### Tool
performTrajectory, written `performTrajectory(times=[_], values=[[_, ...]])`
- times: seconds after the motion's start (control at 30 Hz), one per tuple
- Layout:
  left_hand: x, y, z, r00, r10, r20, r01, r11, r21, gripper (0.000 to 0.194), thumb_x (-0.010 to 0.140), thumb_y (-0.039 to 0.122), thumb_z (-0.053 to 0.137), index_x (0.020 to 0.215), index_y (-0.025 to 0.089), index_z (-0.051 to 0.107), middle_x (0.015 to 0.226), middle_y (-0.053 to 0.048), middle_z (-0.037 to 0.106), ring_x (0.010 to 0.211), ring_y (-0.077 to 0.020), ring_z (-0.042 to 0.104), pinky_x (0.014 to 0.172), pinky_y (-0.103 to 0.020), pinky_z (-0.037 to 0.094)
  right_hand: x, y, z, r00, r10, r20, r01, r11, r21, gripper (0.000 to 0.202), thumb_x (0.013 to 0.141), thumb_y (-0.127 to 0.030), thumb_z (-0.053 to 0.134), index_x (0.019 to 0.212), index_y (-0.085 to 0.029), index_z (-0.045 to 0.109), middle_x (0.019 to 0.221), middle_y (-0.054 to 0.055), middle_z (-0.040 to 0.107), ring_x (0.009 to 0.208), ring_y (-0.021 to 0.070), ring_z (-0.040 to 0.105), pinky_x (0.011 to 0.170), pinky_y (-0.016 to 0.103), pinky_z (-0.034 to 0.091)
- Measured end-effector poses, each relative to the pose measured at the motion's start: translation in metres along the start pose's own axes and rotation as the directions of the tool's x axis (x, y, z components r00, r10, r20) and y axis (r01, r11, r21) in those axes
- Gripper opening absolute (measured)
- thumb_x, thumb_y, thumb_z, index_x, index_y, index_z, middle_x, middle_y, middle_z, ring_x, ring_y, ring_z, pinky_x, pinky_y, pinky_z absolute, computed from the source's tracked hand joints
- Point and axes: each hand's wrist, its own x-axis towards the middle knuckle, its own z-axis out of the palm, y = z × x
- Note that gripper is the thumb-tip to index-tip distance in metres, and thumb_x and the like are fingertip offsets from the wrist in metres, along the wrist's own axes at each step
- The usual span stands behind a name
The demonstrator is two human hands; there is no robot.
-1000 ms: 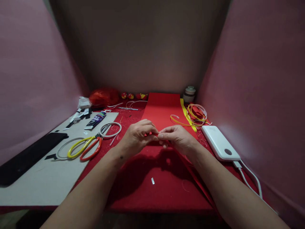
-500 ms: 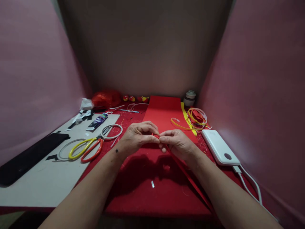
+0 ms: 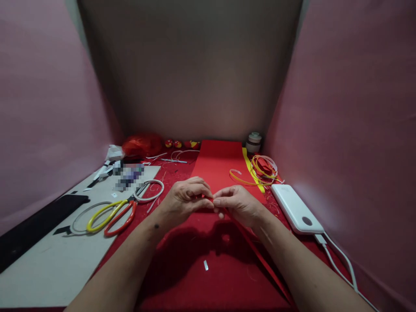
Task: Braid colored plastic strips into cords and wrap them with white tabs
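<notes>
Above the middle of the red cloth, my left hand [image 3: 191,196] and my right hand [image 3: 238,203] meet fingertip to fingertip. A long narrow red strip [image 3: 261,256] is pinched between them; whether it is paper or ribbon I cannot tell. From my right fingers it trails down along the inside of my right forearm to the bottom edge. At my left thumb and forefinger only a sliver of red shows, and the rest of that end is hidden by the fingers. Both hands are closed. Behind them lies a flat red sheet [image 3: 221,162].
To the left, two pairs of scissors, one with yellow and red handles [image 3: 121,220], overlap on a pale board [image 3: 42,277] beside a black flat object [image 3: 42,223]. A white power bank [image 3: 294,210] with a cable stands right. Yellow quilling-like strips [image 3: 260,171] curl near a small jar [image 3: 253,143].
The view has tilted up a little, so everything sits lower in the picture. The ribbed red piece that showed at my left fingertips is now mostly covered. Both hands keep their pinch.
</notes>
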Motion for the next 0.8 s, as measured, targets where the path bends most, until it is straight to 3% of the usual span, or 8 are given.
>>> performTrajectory(times=[0.3,0.37,0.47,0.53,0.6,0.67,0.8], values=[[0.001,0.006,0.006,0.993,-0.068,-0.1,0.038,0.962,-0.271,0.011,0.076,0.023,0.066,0.076,0.013,0.068,0.077,-0.005,0.063,0.071,-0.0128,0.06,0.067,-0.023,0.048,-0.002,-0.005,0.005,1.0,-0.006,0.028,0.004,0.998,0.058,0.018,0.061,-0.026,0.075,0.065,-0.01,0.069,0.053,0.002,0.061,0.044,0.0085,0.052,0.047,0.022,0.038],[0.001,0.002,0.007,0.994,-0.049,-0.099,0.027,0.978,-0.208,0.013,0.078,0.025,0.064,0.078,0.012,0.068,0.079,-0.006,0.063,0.072,-0.013,0.06,0.067,-0.023,0.048,-0.001,-0.004,0.003,1.0,-0.02,0.006,0.019,0.999,0.04,0.018,0.062,-0.026,0.075,0.064,-0.01,0.068,0.053,0.002,0.06,0.043,0.0079,0.051,0.047,0.022,0.037],[0.0,-0.009,0.011,0.998,0.05,-0.043,-0.045,0.994,0.1,0.013,0.082,0.024,0.06,0.08,0.013,0.066,0.08,-0.006,0.063,0.074,-0.0131,0.058,0.068,-0.023,0.047,0.001,-0.002,0.001,0.998,0.031,-0.06,-0.033,0.999,-0.03,0.018,0.062,-0.027,0.074,0.063,-0.01,0.068,0.053,0.001,0.06,0.043,0.0074,0.049,0.047,0.022,0.036],[-0.002,-0.015,0.015,0.995,0.099,0.022,-0.101,0.94,0.326,0.015,0.085,0.024,0.055,0.079,0.014,0.065,0.079,-0.006,0.063,0.075,-0.0139,0.056,0.066,-0.024,0.045,0.002,0.0,-0.001,0.992,0.063,-0.112,-0.075,0.992,-0.106,0.017,0.063,-0.026,0.073,0.06,-0.01,0.066,0.052,0.001,0.06,0.041,0.0073,0.048,0.045,0.023,0.035],[-0.003,-0.019,0.018,0.992,0.103,0.074,-0.125,0.886,0.446,0.02,0.087,0.025,0.051,0.077,0.014,0.064,0.078,-0.006,0.062,0.074,-0.0143,0.054,0.064,-0.023,0.043,0.003,0.002,-0.003,0.988,0.065,-0.138,-0.088,0.981,-0.171,0.017,0.063,-0.025,0.072,0.058,-0.01,0.065,0.051,0.001,0.059,0.04,0.0074,0.048,0.044,0.023,0.034],[-0.004,-0.018,0.019,0.991,0.104,0.088,-0.132,0.89,0.437,0.022,0.088,0.024,0.05,0.075,0.013,0.063,0.075,-0.005,0.061,0.072,-0.0138,0.054,0.062,-0.023,0.043,0.003,0.002,-0.004,0.99,0.071,-0.124,-0.093,0.98,-0.178,0.017,0.062,-0.024,0.072,0.056,-0.01,0.064,0.051,0.001,0.058,0.04,0.0075,0.048,0.044,0.023,0.034],[-0.003,-0.01,0.011,0.997,0.08,0.012,-0.081,0.979,0.185,0.013,0.083,0.021,0.058,0.075,0.013,0.064,0.074,-0.004,0.062,0.07,-0.012,0.055,0.065,-0.022,0.044,0.0,-0.001,-0.003,0.993,0.092,-0.068,-0.096,0.994,-0.058,0.018,0.061,-0.025,0.075,0.062,-0.01,0.067,0.053,0.002,0.06,0.041,0.0076,0.05,0.044,0.022,0.036]])
